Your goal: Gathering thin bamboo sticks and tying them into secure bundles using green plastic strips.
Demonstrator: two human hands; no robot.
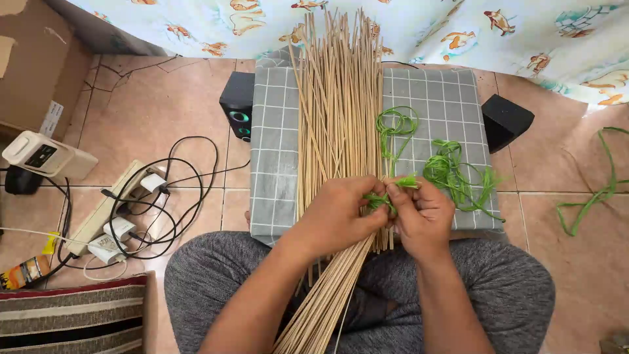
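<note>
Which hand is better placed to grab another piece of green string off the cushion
Probably the right hand. The loose green string lies on the grey checked cushion just beyond its knuckles, on that side of the sticks. The left hand lies across the sticks, farther from it.

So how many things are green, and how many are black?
Green: 3 – the green string pinched by the left hand and right hand, the green string pile on the checked cushion, the green strip on the floor.
Black: 2 – the left black speaker, the right black speaker.
Total: 5
</note>
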